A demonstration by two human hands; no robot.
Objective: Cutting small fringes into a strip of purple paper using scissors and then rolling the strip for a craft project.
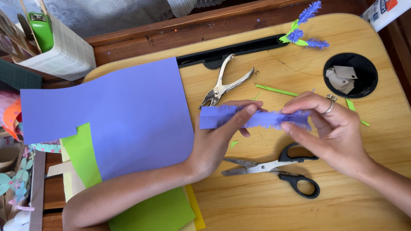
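The left hand point(218, 137) is pinching one end of a narrow strip of purple paper with a fringed edge point(252, 119), thumb and fingers closed on it, while the right hand point(329, 128), wearing a ring, is clamping the strip's other, frayed end between thumb and fingertips; the strip is stretching level between the two hands, lifted just above the middle of the light wooden tabletop with rounded corners point(265, 205). At six o'clock from the strip, a pair of black-handled steel scissors point(274, 169) is lying flat on the wood, blades pointing toward nine o'clock. At eleven o'clock from the hands, a silver metal hole punch plier point(222, 85) is resting near a long black plastic groove point(231, 51) set along the table's far edge. The left forearm is crossing a large sheet of purple paper point(120, 115), which is overlapping green paper sheets point(154, 214) at seven o'clock. Thin green paper slivers point(276, 90) are lying scattered at twelve and three o'clock. At one o'clock, finished purple paper flower sprigs with green leaves point(306, 30) are sitting near the table's edge. At two o'clock, a round black cup recess point(368, 68) is holding pale folded paper scraps point(342, 79). Far off at ten o'clock, beyond the table on a darker wooden ledge, a white mesh basket point(68, 53) is holding a green stapler point(40, 28).
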